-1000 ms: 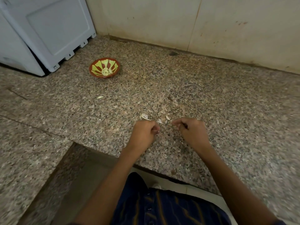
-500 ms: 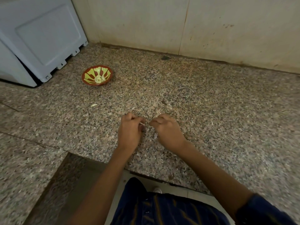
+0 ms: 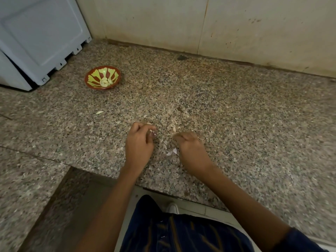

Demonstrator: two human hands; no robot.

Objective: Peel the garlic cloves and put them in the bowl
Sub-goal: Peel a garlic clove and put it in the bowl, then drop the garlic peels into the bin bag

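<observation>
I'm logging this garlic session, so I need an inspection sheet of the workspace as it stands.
Surface: speckled granite counter.
Job's things: bowl far left with peeled cloves; a pale bit at the left fingertips.
Clutter: skins between the hands; a stray piece toward the bowl.
Grippers: left hand pinches the bit; right hand curled, contents hidden.
Cables: nothing seen.
Surroundings: stained wall; grey appliance behind the bowl.

One head-worn wide-angle view looks forward and steeply down, close over the granite counter toward the wall.
</observation>
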